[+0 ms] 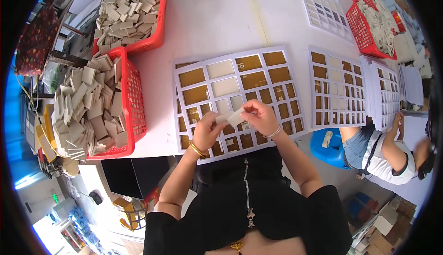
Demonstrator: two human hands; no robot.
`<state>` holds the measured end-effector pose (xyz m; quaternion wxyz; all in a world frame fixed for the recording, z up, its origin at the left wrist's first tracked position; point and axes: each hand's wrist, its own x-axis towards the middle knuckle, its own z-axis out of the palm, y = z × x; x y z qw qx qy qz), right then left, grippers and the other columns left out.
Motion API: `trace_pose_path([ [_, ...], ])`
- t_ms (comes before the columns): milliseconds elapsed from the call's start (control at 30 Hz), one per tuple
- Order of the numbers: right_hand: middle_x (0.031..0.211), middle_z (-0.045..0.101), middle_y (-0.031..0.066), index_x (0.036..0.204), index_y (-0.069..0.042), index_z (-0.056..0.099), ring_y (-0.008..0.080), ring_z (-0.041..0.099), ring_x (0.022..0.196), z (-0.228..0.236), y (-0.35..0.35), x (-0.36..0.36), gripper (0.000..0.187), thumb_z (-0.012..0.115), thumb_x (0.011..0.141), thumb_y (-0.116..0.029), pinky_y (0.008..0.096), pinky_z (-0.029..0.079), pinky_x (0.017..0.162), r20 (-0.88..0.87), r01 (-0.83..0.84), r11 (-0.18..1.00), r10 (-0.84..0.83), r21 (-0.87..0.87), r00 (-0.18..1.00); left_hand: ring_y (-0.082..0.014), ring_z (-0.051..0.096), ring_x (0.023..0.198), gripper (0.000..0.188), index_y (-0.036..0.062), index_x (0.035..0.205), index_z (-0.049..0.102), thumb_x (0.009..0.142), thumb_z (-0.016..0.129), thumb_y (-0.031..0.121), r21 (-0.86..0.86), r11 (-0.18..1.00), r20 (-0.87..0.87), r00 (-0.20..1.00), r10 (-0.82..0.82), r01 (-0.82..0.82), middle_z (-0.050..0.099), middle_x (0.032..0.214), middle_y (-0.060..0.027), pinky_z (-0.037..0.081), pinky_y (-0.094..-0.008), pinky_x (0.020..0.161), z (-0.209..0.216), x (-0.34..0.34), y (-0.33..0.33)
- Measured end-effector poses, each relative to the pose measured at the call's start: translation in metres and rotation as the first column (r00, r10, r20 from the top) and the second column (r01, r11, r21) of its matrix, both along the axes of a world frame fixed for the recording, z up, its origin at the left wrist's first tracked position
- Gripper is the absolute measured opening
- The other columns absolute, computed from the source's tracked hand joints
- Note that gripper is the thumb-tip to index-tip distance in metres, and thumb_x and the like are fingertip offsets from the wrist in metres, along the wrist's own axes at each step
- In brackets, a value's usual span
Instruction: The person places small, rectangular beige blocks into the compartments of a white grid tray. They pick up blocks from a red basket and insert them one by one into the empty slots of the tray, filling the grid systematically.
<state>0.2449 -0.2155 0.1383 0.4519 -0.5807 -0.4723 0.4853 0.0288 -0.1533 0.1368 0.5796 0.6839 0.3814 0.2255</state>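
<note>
Both of my hands are raised over a white compartment board (251, 148) on the table. My right hand (262, 120) pinches a small pale rectangular tile (236, 117) between thumb and fingers. My left hand (206, 130), with closed fingertips, meets another pale piece (222, 118) beside that tile; whether the two overlap or are joined I cannot tell. Brown backing shows in most of the board's openings. Pale tiles (224, 87) fill several openings in its second column. Another board peeks out from beneath along the left edge.
Red plastic baskets (136, 109) heaped with loose pale tiles (87, 98) stand at the left. Further boards (338, 88) lie to the right, near a stack of boards (376, 93). Another person (387, 153) works there beside a blue stool (326, 146). More red baskets (364, 28) are at the far right.
</note>
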Motion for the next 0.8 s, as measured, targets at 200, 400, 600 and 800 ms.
trace_pose_path([
  [200,0.085,0.066,0.0084,0.098,-0.006,0.066,0.0184,0.061,0.071,0.002,0.002,0.017,0.018,0.065,0.082,-0.013,0.0294,0.049,0.065,0.383,-0.145,0.988,0.156,-0.056,0.91,-0.0103,0.058,0.067,0.016,0.0006,0.088,0.052,0.082,0.067,0.002,0.102,0.983,-0.148,0.975,0.165,-0.151,0.06,0.075,-0.006,0.047,-0.0242,0.06,-0.01,-0.009,-0.005],
  [400,0.089,0.064,0.0103,0.095,-0.007,0.066,0.0273,0.063,0.076,-0.019,0.005,0.013,0.016,0.065,0.08,-0.012,0.035,0.05,0.069,0.408,-0.346,0.937,0.3,0.043,0.862,-0.0213,0.06,0.068,0.02,0.0021,0.101,0.061,0.082,0.065,0.008,0.345,0.935,-0.231,0.973,0.001,0.081,0.062,0.083,-0.0125,0.048,-0.0313,0.063,-0.025,-0.004,-0.006],
  [600,0.092,0.057,0.0084,0.094,-0.008,0.062,0.0296,0.061,0.081,-0.027,0.002,0.005,0.016,0.061,0.078,-0.009,0.0401,0.05,0.069,0.582,-0.325,0.946,0.253,0.02,0.773,-0.0269,0.06,0.071,0.022,0.0056,0.103,0.061,0.081,0.064,0.006,0.396,0.916,-0.256,0.966,0.034,0.073,0.058,0.085,-0.012,0.049,-0.0347,0.065,-0.034,0.006,-0.005],
  [800,0.088,0.055,0.0077,0.089,-0.01,0.058,0.0274,0.058,0.081,-0.03,-0.011,-0.014,0.011,0.06,0.078,-0.009,0.041,0.049,0.066,0.777,-0.299,0.948,0.107,0.107,0.62,-0.0309,0.06,0.083,0.013,0.008,0.094,0.058,0.081,0.061,0.007,0.367,0.921,-0.303,0.953,-0.018,0.134,0.058,0.091,-0.0118,0.05,-0.0399,0.07,-0.03,0.014,-0.004],
])
